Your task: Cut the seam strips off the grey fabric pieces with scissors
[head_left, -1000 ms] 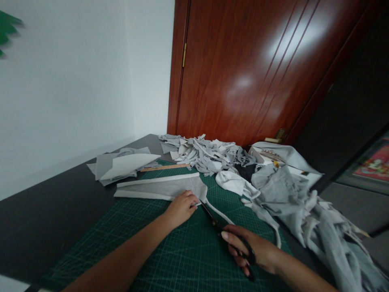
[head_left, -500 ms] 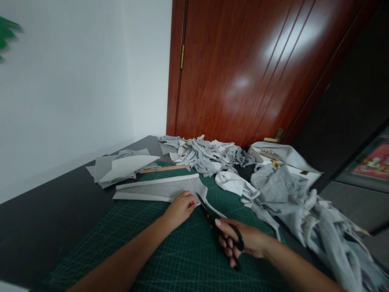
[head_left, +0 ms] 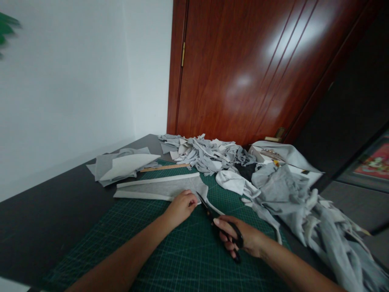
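A grey fabric piece (head_left: 158,186) with pale folded edges lies on the green cutting mat (head_left: 182,251). My left hand (head_left: 183,205) pinches its near edge close to the right end, fingers closed. In my right hand (head_left: 232,235) are black scissors (head_left: 209,212), fingers wrapped through the handles. The blade tips touch or overlap the fabric just right of my left fingers. A narrow pale strip (head_left: 215,208) trails from the fabric's right end, beside the blades.
A fabric stack (head_left: 126,164) sits at the left, near a wooden ruler (head_left: 165,168). Scraps (head_left: 206,152) are heaped at the back. Crumpled grey cloth (head_left: 282,190) and a white box (head_left: 308,176) stand on the right.
The scissors' handles have drawn closer together as my right hand's fingers closed. My left hand and the fabric have hardly moved.
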Demonstrator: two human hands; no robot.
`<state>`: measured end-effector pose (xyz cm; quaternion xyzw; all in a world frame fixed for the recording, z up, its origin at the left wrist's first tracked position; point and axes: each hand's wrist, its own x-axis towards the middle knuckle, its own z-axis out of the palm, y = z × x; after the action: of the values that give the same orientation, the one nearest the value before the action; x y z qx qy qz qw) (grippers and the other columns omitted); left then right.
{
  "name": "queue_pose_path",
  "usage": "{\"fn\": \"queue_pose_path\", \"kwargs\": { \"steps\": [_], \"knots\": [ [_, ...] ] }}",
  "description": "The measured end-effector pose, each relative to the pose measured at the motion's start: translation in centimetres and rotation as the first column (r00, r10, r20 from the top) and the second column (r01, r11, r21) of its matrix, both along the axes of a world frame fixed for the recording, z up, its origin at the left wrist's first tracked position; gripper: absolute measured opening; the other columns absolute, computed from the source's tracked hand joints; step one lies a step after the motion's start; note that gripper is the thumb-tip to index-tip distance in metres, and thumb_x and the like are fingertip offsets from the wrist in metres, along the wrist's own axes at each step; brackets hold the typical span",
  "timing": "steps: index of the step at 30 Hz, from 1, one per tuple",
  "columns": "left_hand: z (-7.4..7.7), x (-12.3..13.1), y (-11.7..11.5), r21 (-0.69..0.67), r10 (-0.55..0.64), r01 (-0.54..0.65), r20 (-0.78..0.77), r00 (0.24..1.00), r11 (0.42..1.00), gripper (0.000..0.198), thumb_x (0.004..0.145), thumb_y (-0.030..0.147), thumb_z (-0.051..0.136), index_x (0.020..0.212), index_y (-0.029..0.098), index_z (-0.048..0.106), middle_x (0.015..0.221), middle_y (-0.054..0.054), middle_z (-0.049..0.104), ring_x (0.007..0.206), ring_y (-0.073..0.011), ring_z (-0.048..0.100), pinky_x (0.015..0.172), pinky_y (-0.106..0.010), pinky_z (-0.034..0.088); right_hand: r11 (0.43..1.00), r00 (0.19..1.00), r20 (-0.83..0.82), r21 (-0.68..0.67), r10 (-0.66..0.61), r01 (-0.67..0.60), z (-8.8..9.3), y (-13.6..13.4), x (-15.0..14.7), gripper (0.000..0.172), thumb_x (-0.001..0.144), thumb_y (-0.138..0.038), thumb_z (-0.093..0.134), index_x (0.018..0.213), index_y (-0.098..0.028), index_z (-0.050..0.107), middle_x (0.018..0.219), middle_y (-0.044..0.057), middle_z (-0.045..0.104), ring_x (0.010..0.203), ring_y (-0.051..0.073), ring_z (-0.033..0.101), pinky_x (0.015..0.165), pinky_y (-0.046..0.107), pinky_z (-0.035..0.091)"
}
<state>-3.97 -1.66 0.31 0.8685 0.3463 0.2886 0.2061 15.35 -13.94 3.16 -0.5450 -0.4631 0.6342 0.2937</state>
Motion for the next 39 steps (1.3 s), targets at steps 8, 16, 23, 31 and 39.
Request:
{"fn": "queue_pose_path", "kwargs": {
  "steps": [8, 16, 23, 31, 39],
  "knots": [
    [0.0, 0.0, 0.0, -0.03, -0.022, 0.022, 0.01, 1.0, 0.999, 0.015, 0.078, 0.007, 0.057, 0.071, 0.019, 0.064, 0.078, 0.0, 0.06, 0.079, -0.0155, 0.058, 0.074, -0.025, 0.045, 1.0, 1.0, 0.022, -0.013, 0.012, -0.012, 0.3, -0.9, 0.7, 0.062, 0.065, -0.076, 0.064, 0.086, -0.02, 0.047, 0.057, -0.009, 0.047, 0.038, 0.004, 0.041, 0.033, 0.016, 0.04],
    [-0.5, 0.1, 0.6, -0.05, -0.019, 0.019, 0.015, 1.0, 0.999, 0.014, 0.075, 0.007, 0.058, 0.071, 0.018, 0.065, 0.075, 0.001, 0.06, 0.075, -0.0143, 0.058, 0.07, -0.023, 0.044, 0.995, 0.999, -0.029, -0.087, 0.045, -0.047, 0.6, 0.1, 0.7, 0.067, 0.066, -0.078, 0.062, 0.094, -0.02, 0.048, 0.06, -0.007, 0.052, 0.045, 0.007, 0.05, 0.041, 0.024, 0.054],
    [0.0, 0.0, 0.4, -0.074, -0.01, 0.012, 0.03, 1.0, 0.997, 0.013, 0.075, 0.007, 0.058, 0.07, 0.018, 0.065, 0.074, 0.001, 0.061, 0.074, -0.0137, 0.058, 0.068, -0.022, 0.043, 0.997, 0.998, -0.036, -0.065, 0.043, -0.046, 0.6, 1.6, 0.0, 0.065, 0.068, -0.078, 0.061, 0.09, -0.018, 0.048, 0.06, -0.005, 0.053, 0.045, 0.008, 0.052, 0.038, 0.02, 0.05],
    [0.0, 0.0, 0.4, -0.059, -0.001, 0.002, 0.017, 1.0, 0.998, 0.012, 0.077, 0.009, 0.06, 0.07, 0.018, 0.065, 0.072, 0.002, 0.059, 0.071, -0.0129, 0.057, 0.064, -0.021, 0.042, 0.998, 0.999, -0.023, -0.051, 0.042, -0.043, 0.8, 2.7, -0.8, 0.059, 0.073, -0.076, 0.057, 0.083, -0.019, 0.047, 0.058, -0.006, 0.052, 0.042, 0.007, 0.051, 0.037, 0.019, 0.048],
    [0.1, 0.0, 0.3, -0.066, -0.002, 0.003, 0.013, 1.0, 0.998, 0.015, 0.075, 0.005, 0.059, 0.071, 0.017, 0.066, 0.073, 0.001, 0.059, 0.072, -0.0126, 0.057, 0.064, -0.02, 0.041, 0.997, 0.996, -0.089, -0.08, 0.014, -0.021, 0.4, 1.8, -0.4, 0.063, 0.068, -0.077, 0.061, 0.085, -0.018, 0.047, 0.06, -0.005, 0.053, 0.046, 0.007, 0.051, 0.041, 0.022, 0.052]
  ]
}}
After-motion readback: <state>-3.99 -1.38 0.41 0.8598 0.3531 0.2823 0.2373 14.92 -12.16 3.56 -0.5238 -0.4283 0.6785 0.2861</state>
